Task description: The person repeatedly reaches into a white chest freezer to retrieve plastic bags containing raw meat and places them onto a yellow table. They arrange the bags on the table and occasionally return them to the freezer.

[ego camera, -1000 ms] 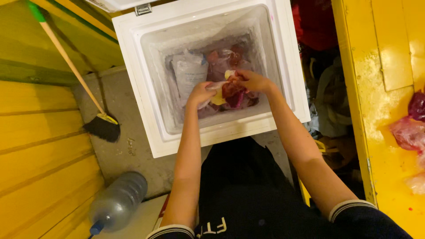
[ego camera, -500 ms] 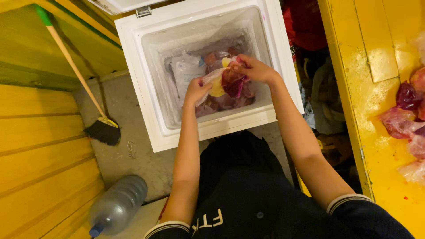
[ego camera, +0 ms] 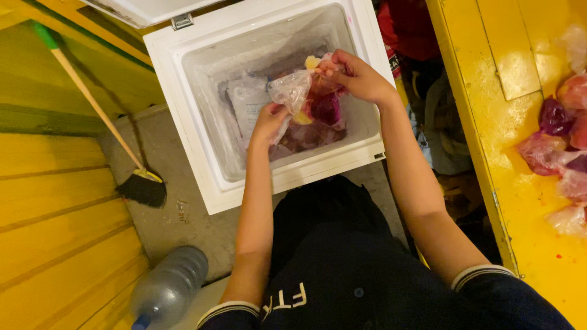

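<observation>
So both hands are over the open white chest freezer (ego camera: pixel 202 122), which sits at about 12 o'clock in the head view with its lid flipped back at the top edge. The right hand (ego camera: pixel 358 76) is closed around the top of a clear plastic bag of dark red and purple frozen chunks (ego camera: pixel 318 101), pinching the gathered neck up near a yellowish piece. The left hand (ego camera: pixel 269 122) is at roughly 9 o'clock from that bag, fingers curled onto its loose crinkled plastic from the side and below, so it's gripping too. The bag is up off the pile, above the freezer's inside rather than lying flat in it.

Under and behind the bag there are more frosty bags: a pale flat frosted packet (ego camera: pixel 247 104) at 9 o'clock of the held one, and a heap of reddish bagged stuff (ego camera: pixel 306 134) right beneath it. Freezer walls look iced over.

Off at 3 o'clock is a yellow painted wooden counter (ego camera: pixel 520 201) with several pink and purple filled plastic bags (ego camera: pixel 559 146) lying on it, well apart from the freezer. At 9 o'clock a broom with a wooden handle, green tip and black bristles (ego camera: pixel 143 189) leans on the yellow plank wall (ego camera: pixel 55 232), bristles on the grey concrete floor (ego camera: pixel 177 226). Down at 7 o'clock a big clear plastic water bottle (ego camera: pixel 168 290) lies on its side. The person's dark clothing fills 6 o'clock.
</observation>
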